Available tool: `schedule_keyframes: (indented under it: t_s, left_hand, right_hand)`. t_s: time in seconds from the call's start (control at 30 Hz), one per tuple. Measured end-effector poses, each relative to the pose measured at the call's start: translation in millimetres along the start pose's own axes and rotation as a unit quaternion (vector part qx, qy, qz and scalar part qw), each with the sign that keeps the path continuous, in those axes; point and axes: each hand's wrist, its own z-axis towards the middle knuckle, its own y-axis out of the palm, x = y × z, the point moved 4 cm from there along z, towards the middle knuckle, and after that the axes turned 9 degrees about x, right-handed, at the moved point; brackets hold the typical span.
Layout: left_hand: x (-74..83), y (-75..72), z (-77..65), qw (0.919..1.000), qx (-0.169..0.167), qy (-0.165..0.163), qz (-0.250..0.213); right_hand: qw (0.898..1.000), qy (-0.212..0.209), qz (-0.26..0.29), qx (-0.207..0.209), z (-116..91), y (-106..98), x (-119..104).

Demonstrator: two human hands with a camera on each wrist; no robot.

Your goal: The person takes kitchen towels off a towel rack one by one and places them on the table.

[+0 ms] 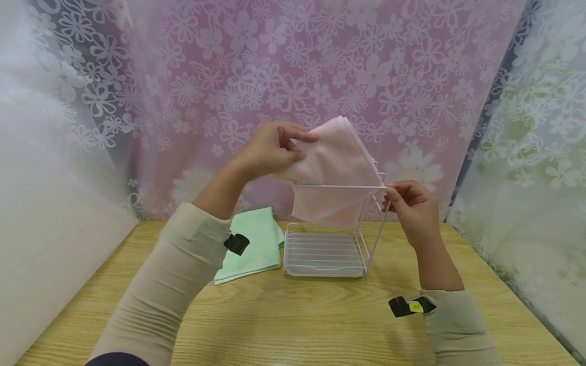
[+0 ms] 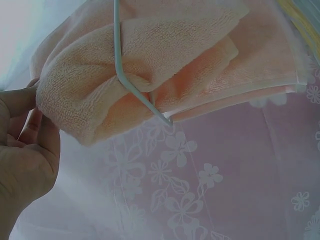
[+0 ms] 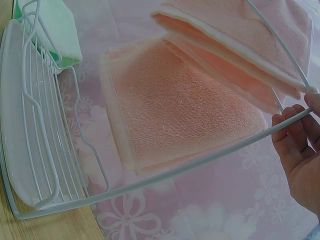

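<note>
A folded pink towel [image 1: 336, 152] lies over the top bar of a white wire rack [image 1: 378, 234], part of it standing above the bar and part hanging below. My left hand [image 1: 272, 150] pinches the towel's upper left side between thumb and fingers. In the left wrist view the towel [image 2: 165, 52] bunches around the bent wire near the fingertips. My right hand [image 1: 415, 213] grips the rack's upper right corner. The right wrist view shows the fingers of that hand [image 3: 302, 150] around the wire, close to the towel's folded edge [image 3: 235, 50].
A folded light green towel [image 1: 256, 244] lies on the wooden table [image 1: 293, 315], left of the rack. The rack's base holds a white tray [image 1: 327, 270] under its wire grid. Flowered curtains [image 1: 256, 66] stand behind and at the sides.
</note>
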Motion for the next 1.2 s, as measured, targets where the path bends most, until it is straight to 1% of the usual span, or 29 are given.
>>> schedule_keyframes:
  t_s: [0.2, 0.4, 0.5, 0.67, 0.9, 1.13, 1.2]
  left_hand:
    - [-2.9, -7.9, -3.1, 0.9997, 0.008, -0.006, -0.023]
    - [-7.0, -19.8, -8.7, 0.9989, 0.032, -0.014, -0.032]
    - [-11.4, -25.8, -12.5, 0.9975, 0.044, -0.025, -0.049]
    - [-15.6, -31.0, -18.9, 0.9952, 0.055, -0.027, -0.077]
    - [-18.3, -32.9, -24.5, 0.9957, 0.053, -0.003, -0.076]
    - [-20.5, -35.0, -30.3, 0.9953, 0.064, -0.010, -0.072]
    - [-21.3, -35.9, -32.4, 0.9952, 0.066, -0.007, -0.072]
  right_hand:
    - [1.000, -0.003, 0.007, 0.000, 1, 1, 0]
    - [1.000, -0.004, 0.015, -0.002, 1, 1, 0]
    - [1.000, -0.004, 0.016, -0.003, 1, 1, 0]
    - [1.000, -0.006, 0.021, -0.004, 1, 1, -1]
    - [1.000, -0.011, 0.018, -0.006, 0, 1, -1]
    - [1.000, -0.009, 0.015, -0.002, 0, 1, 0]
    - [1.000, -0.009, 0.016, -0.002, 0, 0, 0]
